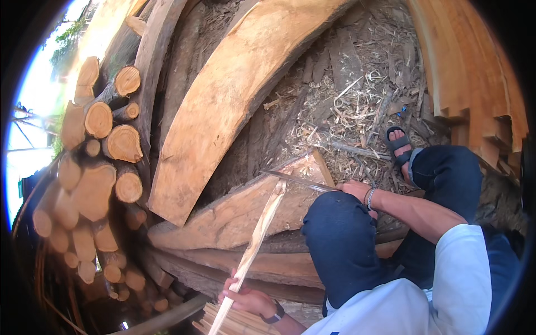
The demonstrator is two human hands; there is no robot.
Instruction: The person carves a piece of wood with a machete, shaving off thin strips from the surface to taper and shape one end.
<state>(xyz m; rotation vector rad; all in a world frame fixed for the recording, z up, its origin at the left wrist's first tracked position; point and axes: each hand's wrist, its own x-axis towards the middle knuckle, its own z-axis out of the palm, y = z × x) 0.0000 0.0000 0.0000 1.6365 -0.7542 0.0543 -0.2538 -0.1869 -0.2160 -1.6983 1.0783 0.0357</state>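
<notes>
My left hand [250, 300] is closed around the lower part of a long, pale wooden stick [255, 239], which slants up and away to the right. My right hand [355, 191] grips a long, narrow knife [301, 181]; the handle is hidden in my fist. Its blade points left and lies across the far end of the stick, which looks rough and split there. Behind that end is a wedge-shaped wooden slab [229, 219] with bark along its edge. Whether the stick rests on the slab, I cannot tell.
Wood shavings [357, 106] litter the ground ahead. A broad curved plank [223, 95] lies beyond the slab. Cut logs [111, 142] are stacked at left, and sawn boards [469, 61] stand at far right. Several thin strips [237, 321] lie beneath my left forearm.
</notes>
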